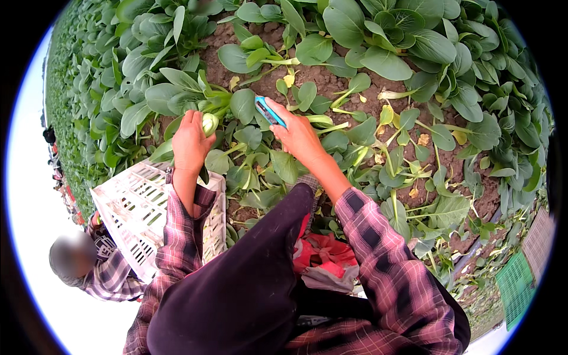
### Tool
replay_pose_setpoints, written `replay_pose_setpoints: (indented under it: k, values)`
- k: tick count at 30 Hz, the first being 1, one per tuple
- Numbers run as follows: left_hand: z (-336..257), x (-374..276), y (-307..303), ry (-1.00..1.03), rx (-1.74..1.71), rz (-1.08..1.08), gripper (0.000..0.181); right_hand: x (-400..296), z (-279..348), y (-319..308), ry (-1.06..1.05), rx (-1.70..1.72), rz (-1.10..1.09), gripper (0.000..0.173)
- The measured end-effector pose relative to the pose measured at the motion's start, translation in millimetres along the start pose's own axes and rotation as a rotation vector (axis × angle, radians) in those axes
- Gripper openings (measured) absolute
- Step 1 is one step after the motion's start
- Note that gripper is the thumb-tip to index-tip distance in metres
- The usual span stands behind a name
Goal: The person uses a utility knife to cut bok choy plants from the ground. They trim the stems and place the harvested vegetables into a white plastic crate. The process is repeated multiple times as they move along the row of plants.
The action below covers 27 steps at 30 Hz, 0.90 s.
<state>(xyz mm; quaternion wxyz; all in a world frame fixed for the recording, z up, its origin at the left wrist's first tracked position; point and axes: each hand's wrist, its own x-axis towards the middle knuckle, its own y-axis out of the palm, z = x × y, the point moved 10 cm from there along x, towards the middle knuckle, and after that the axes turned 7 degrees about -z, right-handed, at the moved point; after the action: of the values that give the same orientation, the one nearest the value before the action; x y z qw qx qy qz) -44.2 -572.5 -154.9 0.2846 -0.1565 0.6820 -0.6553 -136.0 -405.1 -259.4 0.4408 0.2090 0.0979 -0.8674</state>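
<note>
My left hand (191, 141) grips a cut head of bok choy (210, 123), its pale base turned toward me and its dark green leaves spreading up and to the left. In my right hand (295, 133) is a small blue-handled cutting tool (269, 111), perhaps a utility knife; its blade is not plain to see. The tool lies to the right of the bok choy, near one of its broad leaves. Loose leaves (284, 166) and cut stalks litter the soil below both hands.
A white slatted plastic crate (133, 208) stands below my left forearm. Growing bok choy (395, 31) borders the brown soil (326, 84) on several sides. Red cloth or bag material (324, 253) lies by my legs. Another person (102, 266) is at the left; a green crate (514, 284) lies far right.
</note>
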Motion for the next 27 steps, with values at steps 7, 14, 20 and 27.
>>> replay_pose_setpoints:
  k: [7,14,20,27]
  values:
    - [34,-17,14,-0.141,-0.217,-0.124,0.039,26,-4,39,0.04,-0.11,0.102,0.047]
    - [36,-20,18,-0.168,-0.246,-0.141,0.039,30,-6,53,0.041,-0.14,0.152,0.053]
    - [36,-19,20,-0.17,-0.309,-0.203,0.038,26,2,56,-0.183,-0.45,-0.053,0.047]
    - [51,-33,18,-0.281,-0.396,-0.315,0.039,-3,-12,64,-0.117,-0.578,0.067,0.058]
